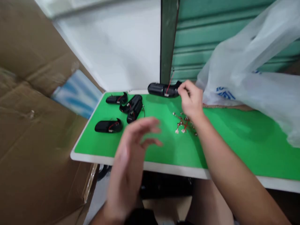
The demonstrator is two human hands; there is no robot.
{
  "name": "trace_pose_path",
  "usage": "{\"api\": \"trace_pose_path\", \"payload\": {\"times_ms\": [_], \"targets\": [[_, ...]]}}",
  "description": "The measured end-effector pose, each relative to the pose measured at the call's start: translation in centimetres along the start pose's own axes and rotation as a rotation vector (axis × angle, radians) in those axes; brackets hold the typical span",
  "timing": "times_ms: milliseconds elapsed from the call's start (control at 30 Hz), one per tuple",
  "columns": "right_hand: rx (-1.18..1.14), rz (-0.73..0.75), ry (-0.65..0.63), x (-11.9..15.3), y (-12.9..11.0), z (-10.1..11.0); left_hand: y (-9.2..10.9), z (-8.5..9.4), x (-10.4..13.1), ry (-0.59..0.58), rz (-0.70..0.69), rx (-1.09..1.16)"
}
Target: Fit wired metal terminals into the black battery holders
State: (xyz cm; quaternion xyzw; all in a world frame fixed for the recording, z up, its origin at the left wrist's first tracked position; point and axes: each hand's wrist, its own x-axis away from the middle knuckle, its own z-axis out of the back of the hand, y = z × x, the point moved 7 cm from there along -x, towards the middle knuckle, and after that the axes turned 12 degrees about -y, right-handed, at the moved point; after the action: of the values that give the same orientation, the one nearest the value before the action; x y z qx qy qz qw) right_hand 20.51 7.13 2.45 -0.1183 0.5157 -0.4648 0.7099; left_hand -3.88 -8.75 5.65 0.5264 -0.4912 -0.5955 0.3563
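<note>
A: What is held, and where?

B: A black, elongated plastic housing with a thin red wire [161, 89] is pinched at its near end by the fingers of the right hand [192, 101], at the far edge of the green-topped, white-rimmed table [234, 143]. The fingers are closed on that end.

A: And the other hand?

B: The left hand [131, 156] is seen blurred above the table's near edge, fingers spread apart, nothing gripped.

A: What lies around?

B: Just beside the right wrist, a small tangle of red wires with pale metal ends [184, 123] is laid on the green. Farther left, four more black plastic housings with red wires are scattered: one near the far-left corner [116, 99], two touching one another [133, 107], one nearer the front [108, 126].

A: The room?

B: A brown cardboard box wall [32, 125] is set at the left, a white wall [117, 47] behind, green corrugated shutter slats [199, 34] at the back right, and a translucent plastic bag with blue print [246, 68] is draped over the table's right end.
</note>
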Motion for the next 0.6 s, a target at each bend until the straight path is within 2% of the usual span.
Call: {"api": "trace_pose_path", "payload": {"times_ms": [100, 167, 200, 267, 333, 433, 467, 567, 600], "targets": [[-0.089, -0.033, -0.053, 0.0, 0.3, -0.1, -2.1, 2.1, -9.0, 0.093, -0.055, 0.046], [-0.107, -0.058, -0.088, 0.1, 0.5, -0.4, -3.6, 2.2, -14.1, 0.072, -0.037, 0.002], [-0.108, -0.068, -0.107, 0.1, 0.7, -0.6, -4.3, 1.9, -15.9, 0.044, -0.016, -0.022], [-0.076, -0.066, -0.147, 0.1, 1.0, -0.8, -6.0, 0.6, -18.1, -0.042, 0.074, 0.024], [-0.011, -0.041, -0.183, 0.0, 1.2, -0.9, -8.6, -1.2, -18.2, -0.180, 0.301, 0.211], [0.063, -0.004, -0.249, -0.1, 1.2, -1.3, -11.2, -3.6, -16.0, -0.444, 0.584, 0.440], [0.075, 0.003, -0.275, -0.1, 1.2, -1.5, -11.9, -4.2, -15.1, -0.527, 0.648, 0.509], [0.075, 0.006, -0.361, 0.0, 0.9, -2.8, -13.7, -5.2, -13.0, -0.676, 0.785, 0.618], [0.055, 0.005, -0.382, 0.1, 0.8, -3.1, -14.1, -5.4, -12.7, -0.697, 0.793, 0.616]]}}
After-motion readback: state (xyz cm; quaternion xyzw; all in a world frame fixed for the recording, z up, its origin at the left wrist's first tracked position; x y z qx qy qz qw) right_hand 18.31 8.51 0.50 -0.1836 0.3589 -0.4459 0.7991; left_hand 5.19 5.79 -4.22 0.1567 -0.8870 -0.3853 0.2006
